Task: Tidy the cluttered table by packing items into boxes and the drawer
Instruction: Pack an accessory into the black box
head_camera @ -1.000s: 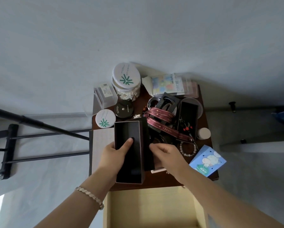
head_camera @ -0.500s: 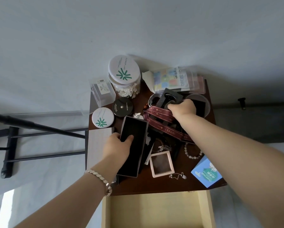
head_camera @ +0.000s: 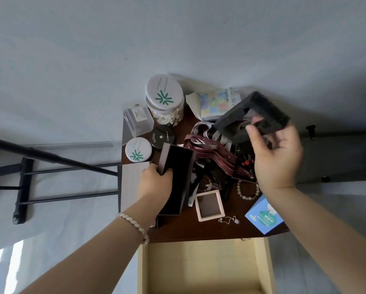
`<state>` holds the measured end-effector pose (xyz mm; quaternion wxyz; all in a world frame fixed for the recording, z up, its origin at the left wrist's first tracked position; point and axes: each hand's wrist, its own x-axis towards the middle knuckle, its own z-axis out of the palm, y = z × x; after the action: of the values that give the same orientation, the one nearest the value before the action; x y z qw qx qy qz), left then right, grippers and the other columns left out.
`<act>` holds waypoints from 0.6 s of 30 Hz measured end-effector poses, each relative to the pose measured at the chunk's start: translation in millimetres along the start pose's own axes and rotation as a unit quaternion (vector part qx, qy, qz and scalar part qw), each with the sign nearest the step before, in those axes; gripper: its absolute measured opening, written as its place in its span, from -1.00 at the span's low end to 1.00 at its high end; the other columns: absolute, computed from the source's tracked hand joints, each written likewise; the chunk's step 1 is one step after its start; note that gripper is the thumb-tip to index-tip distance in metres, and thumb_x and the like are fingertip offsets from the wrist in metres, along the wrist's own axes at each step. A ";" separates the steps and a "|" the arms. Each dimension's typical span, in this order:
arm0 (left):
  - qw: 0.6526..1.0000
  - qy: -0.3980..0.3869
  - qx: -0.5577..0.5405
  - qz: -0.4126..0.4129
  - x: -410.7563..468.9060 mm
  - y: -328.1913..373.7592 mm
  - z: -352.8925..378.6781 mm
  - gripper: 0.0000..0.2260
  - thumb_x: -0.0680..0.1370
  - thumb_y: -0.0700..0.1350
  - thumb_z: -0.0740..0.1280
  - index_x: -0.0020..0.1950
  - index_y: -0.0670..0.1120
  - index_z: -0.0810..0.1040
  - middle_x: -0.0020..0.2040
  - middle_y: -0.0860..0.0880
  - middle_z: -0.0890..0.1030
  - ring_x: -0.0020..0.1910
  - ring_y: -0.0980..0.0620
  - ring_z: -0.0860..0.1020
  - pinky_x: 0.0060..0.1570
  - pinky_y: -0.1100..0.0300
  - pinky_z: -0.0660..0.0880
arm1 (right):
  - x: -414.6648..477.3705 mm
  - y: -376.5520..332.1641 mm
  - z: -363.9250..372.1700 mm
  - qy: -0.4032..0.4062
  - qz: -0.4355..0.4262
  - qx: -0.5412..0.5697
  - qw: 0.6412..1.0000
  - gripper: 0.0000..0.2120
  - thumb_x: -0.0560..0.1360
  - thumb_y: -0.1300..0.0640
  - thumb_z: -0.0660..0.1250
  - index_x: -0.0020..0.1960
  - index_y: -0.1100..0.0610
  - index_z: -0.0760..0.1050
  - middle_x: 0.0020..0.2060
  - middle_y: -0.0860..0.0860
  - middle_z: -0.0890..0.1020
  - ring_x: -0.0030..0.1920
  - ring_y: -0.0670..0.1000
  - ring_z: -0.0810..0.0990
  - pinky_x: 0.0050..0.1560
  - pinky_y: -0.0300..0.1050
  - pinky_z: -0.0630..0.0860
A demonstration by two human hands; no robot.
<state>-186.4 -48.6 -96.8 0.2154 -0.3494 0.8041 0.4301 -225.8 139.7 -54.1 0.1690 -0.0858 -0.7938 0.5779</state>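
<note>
Pale wooden drawer (head_camera: 203,270) stands open below the dark brown wooden table (head_camera: 199,232). Left hand (head_camera: 155,185) grips 1 long matte black rectangular box (head_camera: 177,166) at table's left-centre, thumb inside. Right hand (head_camera: 277,158) pinches 1 coarse black foam insert (head_camera: 252,115), a rectangular frame with a cut-out, raised over back-right clutter. 1 cotton-swab jar (head_camera: 164,98) and 1 round tin (head_camera: 138,150), both with white lids. 1 maroon lanyard (head_camera: 211,151). 1 bead bracelet (head_camera: 247,189).
</note>
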 end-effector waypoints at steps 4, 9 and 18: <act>0.991 -0.056 -0.111 -0.054 -16.5 0.2 -25.4 -0.72 0.59 -0.11 0.23 0.27 -0.17 0.41 0.04 -0.10 0.55 0.04 -0.11 0.55 -0.07 0.09 0.51 | -27.3 -15.3 14.0 -0.177 0.188 0.071 0.964 -0.90 0.50 0.23 0.30 -0.05 0.05 0.51 -0.23 -0.12 0.62 -0.22 -0.29 0.60 -0.19 -0.42 0.51; 0.987 -0.102 -0.122 -0.008 -35.4 -6.8 -31.3 -0.71 0.60 0.08 0.15 0.17 -0.09 0.43 -0.05 -0.01 0.54 -0.09 0.08 0.52 -0.17 0.22 0.46 | -70.7 -8.2 28.4 -0.298 0.224 -0.018 0.928 -0.93 0.49 0.14 0.32 -0.05 0.06 0.57 -0.17 -0.04 0.65 -0.16 -0.21 0.61 -0.16 -0.38 0.50; 0.982 -0.085 -0.166 0.023 -60.2 -21.7 -8.8 -0.63 0.59 0.10 0.12 0.24 -0.13 0.41 0.09 -0.05 0.56 0.16 -0.04 0.51 0.18 0.04 0.46 | -114.7 -7.8 40.5 -0.125 0.118 -0.178 0.969 -0.76 0.45 0.06 0.38 0.08 0.12 0.54 -0.19 -0.01 0.57 -0.19 -0.06 0.54 -0.15 -0.23 0.49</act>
<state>-130.7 -41.7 -64.9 0.2121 -0.3239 0.7082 0.5904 -133.8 63.2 -77.2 -0.0188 -0.1346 -0.8828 0.4496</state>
